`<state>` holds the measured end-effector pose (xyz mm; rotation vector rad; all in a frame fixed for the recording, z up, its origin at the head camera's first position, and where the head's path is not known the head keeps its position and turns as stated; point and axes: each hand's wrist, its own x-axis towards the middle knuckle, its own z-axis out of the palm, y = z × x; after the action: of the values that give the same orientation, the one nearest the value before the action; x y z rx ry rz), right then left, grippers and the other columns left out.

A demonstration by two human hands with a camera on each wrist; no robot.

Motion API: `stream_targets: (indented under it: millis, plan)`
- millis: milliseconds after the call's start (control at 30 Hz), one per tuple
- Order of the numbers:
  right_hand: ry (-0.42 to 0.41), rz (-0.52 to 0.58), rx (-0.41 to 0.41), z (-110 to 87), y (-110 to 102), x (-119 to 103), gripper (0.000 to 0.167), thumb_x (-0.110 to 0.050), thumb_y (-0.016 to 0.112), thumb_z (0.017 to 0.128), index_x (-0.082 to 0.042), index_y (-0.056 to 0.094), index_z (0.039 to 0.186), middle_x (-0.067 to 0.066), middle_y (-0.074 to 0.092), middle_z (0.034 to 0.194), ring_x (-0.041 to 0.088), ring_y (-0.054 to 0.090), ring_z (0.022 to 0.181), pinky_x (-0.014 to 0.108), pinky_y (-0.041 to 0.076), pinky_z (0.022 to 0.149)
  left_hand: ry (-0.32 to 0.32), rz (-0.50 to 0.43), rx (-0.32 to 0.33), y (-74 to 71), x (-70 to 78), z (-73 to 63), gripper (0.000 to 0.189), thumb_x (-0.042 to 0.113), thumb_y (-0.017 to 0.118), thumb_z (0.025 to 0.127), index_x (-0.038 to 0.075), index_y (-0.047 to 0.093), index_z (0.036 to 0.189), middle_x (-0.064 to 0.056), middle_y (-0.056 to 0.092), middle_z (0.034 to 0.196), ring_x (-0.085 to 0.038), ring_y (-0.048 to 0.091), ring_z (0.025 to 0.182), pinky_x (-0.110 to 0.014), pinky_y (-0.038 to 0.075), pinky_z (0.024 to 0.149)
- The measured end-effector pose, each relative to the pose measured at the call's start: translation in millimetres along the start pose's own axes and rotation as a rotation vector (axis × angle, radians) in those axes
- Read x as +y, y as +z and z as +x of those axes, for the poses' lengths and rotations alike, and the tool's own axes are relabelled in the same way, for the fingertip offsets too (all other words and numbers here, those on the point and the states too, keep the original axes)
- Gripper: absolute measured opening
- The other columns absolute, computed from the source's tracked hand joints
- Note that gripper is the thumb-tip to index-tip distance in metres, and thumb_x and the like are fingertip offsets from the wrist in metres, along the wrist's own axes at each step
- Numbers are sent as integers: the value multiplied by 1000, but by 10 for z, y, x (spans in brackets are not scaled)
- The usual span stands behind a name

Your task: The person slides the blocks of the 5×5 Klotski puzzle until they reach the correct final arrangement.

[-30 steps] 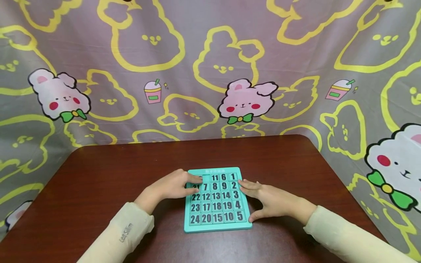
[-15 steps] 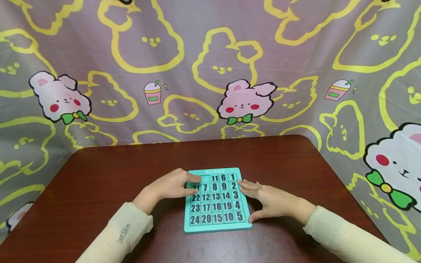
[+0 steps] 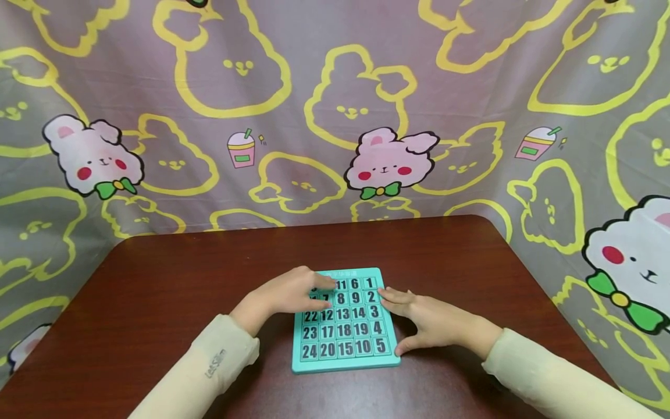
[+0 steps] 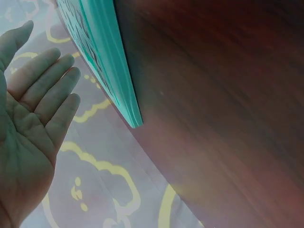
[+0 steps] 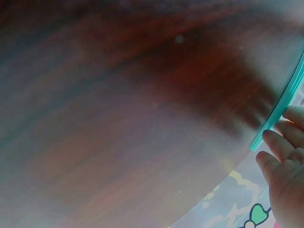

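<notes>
A turquoise number sliding puzzle [image 3: 345, 365] lies flat on the table, its square tiles marked with dark numerals. My left hand [image 3: 290, 292] reaches over its upper left part, with the index fingertip at the top row beside the 11 tile [image 3: 341, 284] and the thumb lower, near the 7. That hand covers some upper left tiles. Along the puzzle's right edge rests my right hand [image 3: 434, 320], fingertips by the upper side and thumb at the lower right corner. In the left wrist view, the fingers [image 4: 50, 97] look extended; in the right wrist view, fingertips [image 5: 273, 142] are by the frame's edge.
The dark reddish-brown table [image 3: 220, 256] has rounded far corners. A grey-pink curtain [image 3: 303, 70] with yellow outlines and rabbit faces hangs behind it and at both sides.
My left hand has moved right along the top row, its index finger going from the first columns to beside the 11. The right hand stays at the puzzle's edge.
</notes>
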<state>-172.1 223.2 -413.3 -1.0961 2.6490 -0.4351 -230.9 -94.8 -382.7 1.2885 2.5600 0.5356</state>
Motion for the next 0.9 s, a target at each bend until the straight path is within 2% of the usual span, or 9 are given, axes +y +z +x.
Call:
stream_targets:
  millis: [433, 900]
  plan:
    - [-9, 4, 4, -3, 2, 20, 100, -68, 67, 77, -5, 41, 150, 9, 27, 164, 29, 30, 150, 55, 34, 114, -5, 20, -46, 57, 71, 173, 45, 34, 69, 93, 12, 65, 133, -2, 65, 135, -15, 61, 125, -35, 51, 102]
    - [-8, 10, 5, 0, -7, 14, 99, -67, 68, 78, -4, 42, 150, 9, 27, 164, 29, 30, 150, 55, 33, 114, -6, 28, -47, 94, 38, 160, 46, 35, 68, 93, 13, 65, 134, -1, 65, 134, -13, 63, 122, -34, 53, 99]
